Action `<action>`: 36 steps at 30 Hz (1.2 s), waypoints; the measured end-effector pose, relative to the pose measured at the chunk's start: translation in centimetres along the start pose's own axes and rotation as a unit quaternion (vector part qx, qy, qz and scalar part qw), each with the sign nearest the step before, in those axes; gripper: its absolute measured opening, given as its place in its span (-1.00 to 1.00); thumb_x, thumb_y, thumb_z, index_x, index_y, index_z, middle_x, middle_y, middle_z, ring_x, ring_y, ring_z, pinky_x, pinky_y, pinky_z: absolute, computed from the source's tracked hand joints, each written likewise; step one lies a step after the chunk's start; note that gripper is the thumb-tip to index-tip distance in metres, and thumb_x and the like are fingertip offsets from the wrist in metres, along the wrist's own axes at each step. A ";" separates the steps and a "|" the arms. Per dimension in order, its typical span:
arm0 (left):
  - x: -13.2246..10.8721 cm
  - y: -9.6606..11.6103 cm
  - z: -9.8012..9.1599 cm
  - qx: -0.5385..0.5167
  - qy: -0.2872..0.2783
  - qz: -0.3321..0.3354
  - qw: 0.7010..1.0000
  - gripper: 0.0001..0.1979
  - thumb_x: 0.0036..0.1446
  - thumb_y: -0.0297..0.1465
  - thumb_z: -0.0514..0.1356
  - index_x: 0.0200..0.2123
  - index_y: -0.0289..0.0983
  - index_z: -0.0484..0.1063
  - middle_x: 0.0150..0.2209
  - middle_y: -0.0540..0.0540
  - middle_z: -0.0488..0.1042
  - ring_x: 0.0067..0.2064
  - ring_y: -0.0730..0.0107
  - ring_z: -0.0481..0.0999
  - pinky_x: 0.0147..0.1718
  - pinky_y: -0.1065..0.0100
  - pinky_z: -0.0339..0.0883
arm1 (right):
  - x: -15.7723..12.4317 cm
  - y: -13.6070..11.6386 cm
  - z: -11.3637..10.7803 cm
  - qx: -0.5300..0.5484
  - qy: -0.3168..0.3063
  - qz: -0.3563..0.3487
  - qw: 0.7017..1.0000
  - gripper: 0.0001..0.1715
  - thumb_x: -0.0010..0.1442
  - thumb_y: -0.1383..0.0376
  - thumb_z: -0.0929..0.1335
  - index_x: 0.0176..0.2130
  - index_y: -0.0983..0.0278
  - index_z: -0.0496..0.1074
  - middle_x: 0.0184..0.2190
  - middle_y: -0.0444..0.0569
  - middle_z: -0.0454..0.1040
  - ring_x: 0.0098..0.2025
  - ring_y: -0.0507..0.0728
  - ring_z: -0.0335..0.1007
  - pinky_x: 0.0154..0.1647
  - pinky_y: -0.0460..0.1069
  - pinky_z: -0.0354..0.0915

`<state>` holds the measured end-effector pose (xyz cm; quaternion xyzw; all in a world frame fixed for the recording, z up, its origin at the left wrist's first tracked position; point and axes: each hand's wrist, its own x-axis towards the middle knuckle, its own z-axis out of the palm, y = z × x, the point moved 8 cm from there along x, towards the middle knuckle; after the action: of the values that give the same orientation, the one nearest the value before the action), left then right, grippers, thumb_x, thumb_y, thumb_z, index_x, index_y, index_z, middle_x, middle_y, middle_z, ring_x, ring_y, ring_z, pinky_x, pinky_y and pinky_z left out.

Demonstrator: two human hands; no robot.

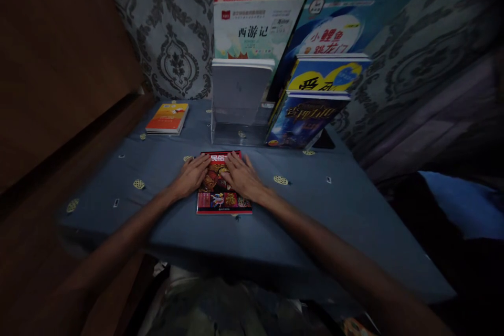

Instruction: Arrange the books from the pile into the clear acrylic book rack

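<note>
A red and black book point(224, 200) with white characters on its cover lies flat on the blue-grey tablecloth in front of me. My left hand point(192, 174) rests at the book's upper left edge, palm down, fingers stretched out over the cover. On the upper right part of the same book lies my right hand point(243, 176), its fingers spread. Neither hand grips anything. The hands cover the sides of the cover picture.
Behind the book, a clear stand point(236, 134) holds several picture books in tiers, with a dark blue book point(305, 119) at its lower right. An orange and yellow book point(167, 118) lies at the back left. Patterned wallpaper point(173, 58) rises behind the table point(315, 210).
</note>
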<state>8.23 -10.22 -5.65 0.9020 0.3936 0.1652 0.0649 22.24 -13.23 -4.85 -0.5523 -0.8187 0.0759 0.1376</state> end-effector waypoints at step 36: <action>-0.4 0.4 0.0 0.013 0.007 0.001 1.000 -0.55 0.40 -0.38 -0.10 0.29 -0.27 0.22 0.33 -0.22 0.26 0.37 0.22 0.18 0.30 0.02 0.05 | 0.9 4.0 0.5 0.028 0.002 0.065 0.997 -0.23 0.39 0.02 0.12 0.38 0.43 0.07 0.41 0.26 0.00 0.46 0.29 -0.15 0.40 0.30 -0.12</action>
<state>8.26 -10.79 -5.60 0.9019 0.3954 0.1665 0.0499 25.28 -10.84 -6.30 -0.6007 -0.7782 0.1060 0.1492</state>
